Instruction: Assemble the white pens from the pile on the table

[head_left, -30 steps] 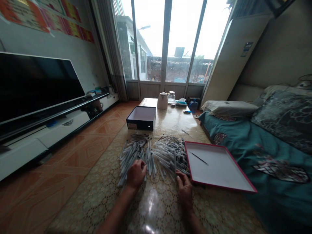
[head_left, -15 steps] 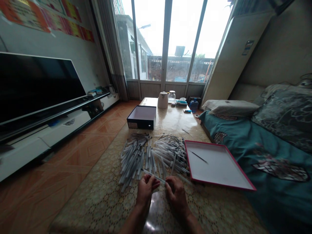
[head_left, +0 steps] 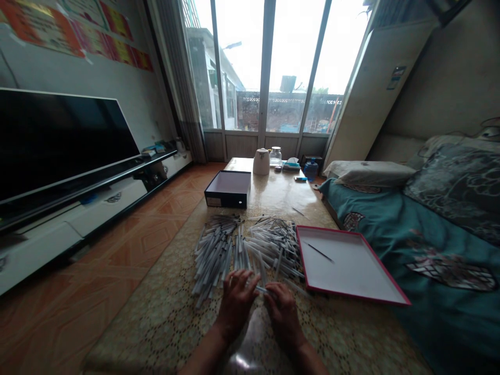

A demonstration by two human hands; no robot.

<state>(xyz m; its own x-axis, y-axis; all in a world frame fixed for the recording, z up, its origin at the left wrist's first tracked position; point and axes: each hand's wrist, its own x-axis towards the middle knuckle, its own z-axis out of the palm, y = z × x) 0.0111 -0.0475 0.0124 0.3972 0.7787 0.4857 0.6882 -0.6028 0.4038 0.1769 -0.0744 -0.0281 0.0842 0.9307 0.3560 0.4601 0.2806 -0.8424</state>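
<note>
A big heap of grey-white pen barrels (head_left: 242,247) lies spread across the low table (head_left: 164,317). My left hand (head_left: 237,301) and my right hand (head_left: 282,311) meet just in front of the heap, fingers curled round the two ends of one thin pen (head_left: 262,288) held between them. To the right sits a flat white tray with a red rim (head_left: 385,301), with a single dark refill (head_left: 319,252) lying in it.
A dark open box (head_left: 228,189) stands beyond the heap. A white kettle (head_left: 261,161), a glass jar and small items sit at the table's far end. A teal bedspread (head_left: 422,250) borders the right side. A television (head_left: 58,140) lines the left wall.
My hands left the heap, came together near the table's front with one pen between them, and have now closed in tighter on it.
</note>
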